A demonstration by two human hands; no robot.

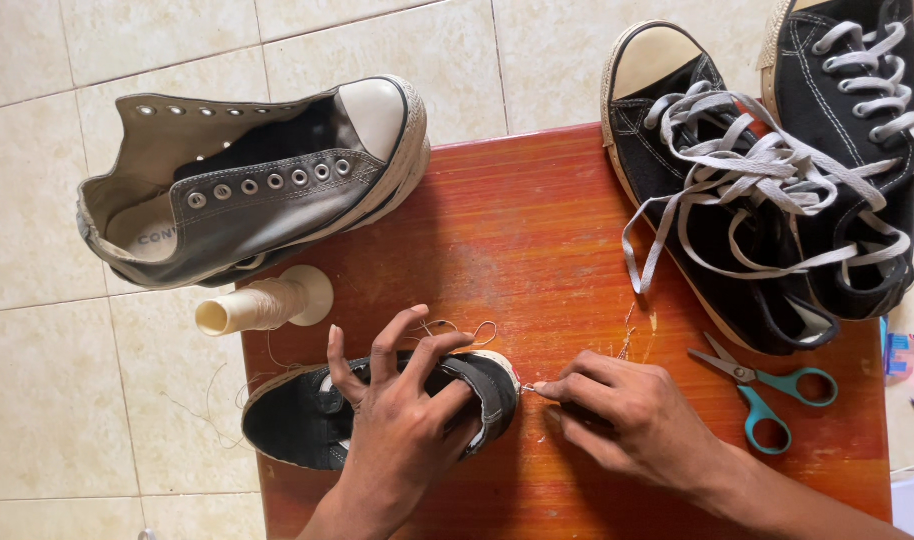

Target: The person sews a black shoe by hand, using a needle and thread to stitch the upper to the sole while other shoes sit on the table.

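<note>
Upper left, a grey high-top point(267, 180) lies unlaced beside a thread spool point(267, 305). At lower centre the left hand point(402, 420) clamps a small black sneaker point(307, 420) while right hand point(627, 410) pinches a needle point(530, 388) at its toe, stitching apparently unfinished; teal scissors point(767, 390) wait right.

A small reddish-brown wooden table point(537, 220) stands on a pale tiled floor point(47, 400). On it lie a small black sneaker point(287, 425) near the front edge, teal-handled scissors point(767, 390) to the right, a cream thread spool point(262, 305) on its side at the left edge, and two laced black sneakers point(767, 170) overhanging the far right corner. A grey unlaced high-top sneaker point(247, 185) overhangs the far left corner.
</note>
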